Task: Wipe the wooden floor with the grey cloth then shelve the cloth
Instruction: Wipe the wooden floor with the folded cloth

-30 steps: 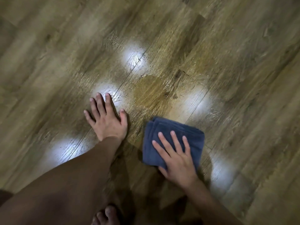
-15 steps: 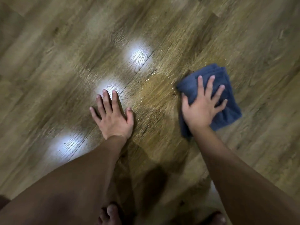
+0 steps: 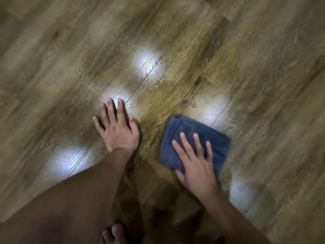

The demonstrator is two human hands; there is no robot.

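Note:
A folded grey-blue cloth (image 3: 188, 136) lies flat on the wooden floor (image 3: 263, 85). My right hand (image 3: 195, 162) presses on its near half with fingers spread, palm down. To the left, my left hand (image 3: 117, 127) rests flat on the bare planks, fingers apart, holding nothing. A damp, darker patch (image 3: 168, 103) of floor shows just beyond the cloth, between the two hands. The shelf is not in sight.
Bright reflections of ceiling lights (image 3: 149, 64) gleam on the planks. The toes of my bare foot (image 3: 114, 234) show at the bottom edge, below my left forearm. Wooden floor fills the whole view on all sides.
My right hand has dragged the cloth back toward me and to the left, from the far right of the damp patch. The left hand has stayed planted.

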